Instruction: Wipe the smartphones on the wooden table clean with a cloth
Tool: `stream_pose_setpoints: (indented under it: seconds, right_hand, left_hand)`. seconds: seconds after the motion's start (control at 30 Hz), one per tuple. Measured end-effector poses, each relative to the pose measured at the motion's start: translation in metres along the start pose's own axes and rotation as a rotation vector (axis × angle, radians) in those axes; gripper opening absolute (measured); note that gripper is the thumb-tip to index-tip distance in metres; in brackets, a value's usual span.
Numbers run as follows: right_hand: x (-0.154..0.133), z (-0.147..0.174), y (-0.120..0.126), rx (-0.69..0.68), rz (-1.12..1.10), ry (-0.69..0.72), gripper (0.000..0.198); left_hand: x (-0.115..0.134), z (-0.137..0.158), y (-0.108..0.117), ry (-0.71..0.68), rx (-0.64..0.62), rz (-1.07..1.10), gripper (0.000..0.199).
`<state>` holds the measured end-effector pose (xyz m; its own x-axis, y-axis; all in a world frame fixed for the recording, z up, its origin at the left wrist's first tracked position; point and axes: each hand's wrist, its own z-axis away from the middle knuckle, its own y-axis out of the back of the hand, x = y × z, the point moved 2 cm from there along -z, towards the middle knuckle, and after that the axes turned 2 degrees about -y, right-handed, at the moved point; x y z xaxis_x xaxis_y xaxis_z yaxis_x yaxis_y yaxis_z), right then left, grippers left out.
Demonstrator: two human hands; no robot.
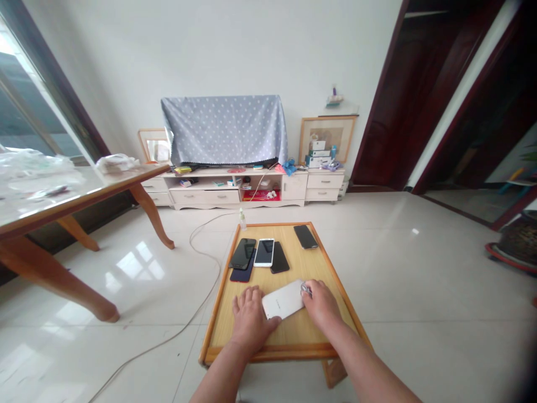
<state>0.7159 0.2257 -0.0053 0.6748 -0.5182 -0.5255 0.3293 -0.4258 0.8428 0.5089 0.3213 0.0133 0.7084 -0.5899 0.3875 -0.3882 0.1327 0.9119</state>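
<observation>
A white phone lies face down and slanted on the small wooden table. My left hand holds its left end between thumb and fingers, the thumb along the near edge. At the right end, my right hand pinches a small grey, crumpled thing against the phone's back; its kind is not clear. Beyond my hands lie a white phone with a dark screen, a black phone overlapping a dark blue phone, and another dark phone. One more black phone sits at the far right.
A clear pump bottle stands at the table's far left corner. A cable runs across the floor to the left. A larger table is at left, and a low white cabinet stands along the wall.
</observation>
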Motion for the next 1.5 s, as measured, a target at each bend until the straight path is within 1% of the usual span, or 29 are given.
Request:
stream_pose_setpoints:
  seconds: [0.1,0.23,0.3,0.37,0.43,0.5,0.6,0.7,0.77,0.83,0.9,0.93,1.0,1.1,1.17,1.23,1.3,1.37,1.43,1.5]
  right_hand:
    - [0.007,-0.006,0.001,0.028,-0.120,-0.039,0.016]
    - [0.008,-0.009,0.010,0.115,-0.334,-0.067,0.025]
    - [0.004,-0.006,0.015,0.139,-0.459,-0.075,0.032]
    - [-0.002,-0.003,0.018,0.105,-0.562,-0.085,0.037]
    - [-0.007,0.000,0.020,0.067,-0.607,-0.083,0.038]
    - [-0.010,0.002,0.023,0.072,-0.580,-0.061,0.035]
    - [-0.019,0.005,0.029,0.124,-0.458,-0.009,0.030]
    - [-0.041,0.020,0.029,0.135,-0.354,0.098,0.028]
    - [-0.063,0.037,0.024,0.094,-0.321,0.200,0.027]
    - [-0.082,0.052,0.016,0.024,-0.310,0.296,0.025]
    - [-0.091,0.059,0.012,-0.015,-0.309,0.343,0.024]
    - [-0.090,0.058,0.013,-0.019,-0.311,0.342,0.024]
    - [-0.080,0.049,0.017,0.002,-0.312,0.297,0.026]
    - [-0.058,0.030,0.028,0.083,-0.287,0.179,0.030]
    - [-0.055,0.027,0.030,0.120,-0.272,0.152,0.030]
    - [-0.065,0.036,0.025,0.100,-0.281,0.216,0.030]
    - [-0.084,0.051,0.016,0.029,-0.303,0.333,0.029]
    - [-0.097,0.063,0.007,-0.027,-0.317,0.404,0.030]
    - [-0.098,0.064,0.005,-0.037,-0.330,0.395,0.029]
    - [-0.085,0.051,0.010,-0.007,-0.337,0.322,0.030]
  left_hand:
    - [0.003,0.003,0.005,-0.019,0.018,0.024,0.050]
    - [0.004,0.008,0.009,-0.044,0.053,0.121,0.029]
    - [0.003,0.009,0.009,-0.070,0.075,0.177,0.026]
    - [0.003,0.011,0.009,-0.091,0.089,0.227,0.029]
    - [0.002,0.012,0.009,-0.110,0.077,0.263,0.030]
    - [0.002,0.013,0.010,-0.126,0.049,0.293,0.026]
    - [0.003,0.013,0.012,-0.123,0.023,0.337,0.022]
    - [0.003,0.014,0.014,-0.107,0.034,0.361,0.020]
    - [0.005,0.015,0.015,-0.118,0.053,0.364,0.019]
    - [0.007,0.016,0.014,-0.135,0.068,0.375,0.017]
    - [0.008,0.017,0.013,-0.141,0.066,0.405,0.016]
    - [0.008,0.018,0.013,-0.137,0.061,0.424,0.016]
    - [0.007,0.017,0.011,-0.119,0.042,0.466,0.016]
    - [0.004,0.016,0.009,-0.083,0.017,0.530,0.017]
    - [0.002,0.015,0.007,-0.061,0.009,0.569,0.018]
    - [0.001,0.015,0.005,-0.045,0.013,0.613,0.018]
    - [0.000,0.015,0.003,-0.041,0.019,0.671,0.017]
    - [0.001,0.015,0.003,-0.039,0.017,0.712,0.017]
    - [0.001,0.016,0.005,-0.029,0.005,0.710,0.018]
    - [0.002,0.017,0.009,-0.012,-0.009,0.675,0.019]
